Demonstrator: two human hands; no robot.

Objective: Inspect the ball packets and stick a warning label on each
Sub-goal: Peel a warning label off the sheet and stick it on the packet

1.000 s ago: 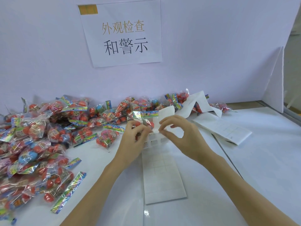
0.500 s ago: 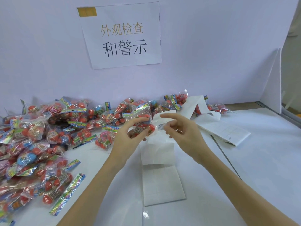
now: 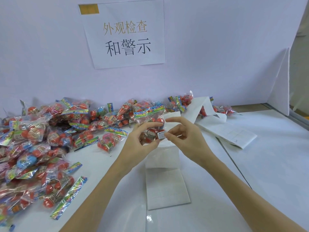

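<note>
Nearest on the table (image 3: pixel 250 190) lies a flat white label backing sheet (image 3: pixel 167 188), its long axis running near to far, and its far part folds up behind the hands.

Above it, the left hand (image 3: pixel 142 143) holds one ball packet (image 3: pixel 151 129) in the air. The fingers and thumb curl round its lower part, so this grip is closed on the packet. The packet's coloured header strip points up and far, and the balls hang low in the palm.

The right hand (image 3: pixel 185 136) is just to the right of the packet. Its fingertips (image 3: pixel 167 135) touch the small warning label (image 3: pixel 161 135) on the packet's right side. The fingers are bent toward the label, and I judge they are pressing it down; whether it is fully stuck I cannot tell.

Farther, to the left, lies the big pile of packets (image 3: pixel 50 131). To the far right is a stack of label sheets (image 3: pixel 234 133).
</note>
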